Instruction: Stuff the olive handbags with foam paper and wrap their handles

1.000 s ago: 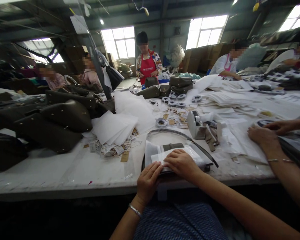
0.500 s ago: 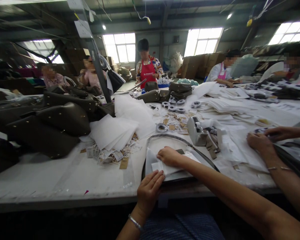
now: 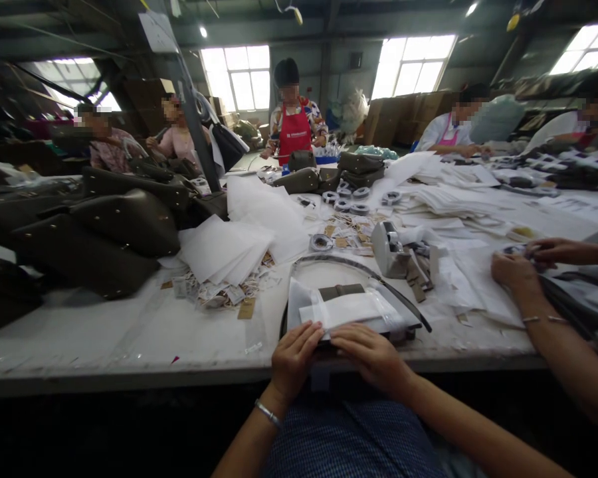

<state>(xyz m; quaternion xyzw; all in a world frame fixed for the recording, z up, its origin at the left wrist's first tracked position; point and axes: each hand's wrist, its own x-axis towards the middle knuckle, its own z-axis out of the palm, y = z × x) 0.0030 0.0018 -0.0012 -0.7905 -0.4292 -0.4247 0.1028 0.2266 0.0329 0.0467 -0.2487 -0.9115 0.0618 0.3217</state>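
As dark bags crowd mid-left, white sheets lie atop tags, ctr-left. Red apron, top ctr: white print, too small to read. L hand: fingers pressed tog. at near edge of part-wrapped bag, lower ctr. R hand: same; can't tell if pinching. 0.5 s ago it lay across white wrap. Tape dispenser just beyond, ctr-rt; co-worker's hands far rt.

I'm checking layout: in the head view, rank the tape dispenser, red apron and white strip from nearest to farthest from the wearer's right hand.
1. White strip: just beyond the right hand
2. Tape dispenser: ahead, slightly right
3. Red apron: farthest back, leftward
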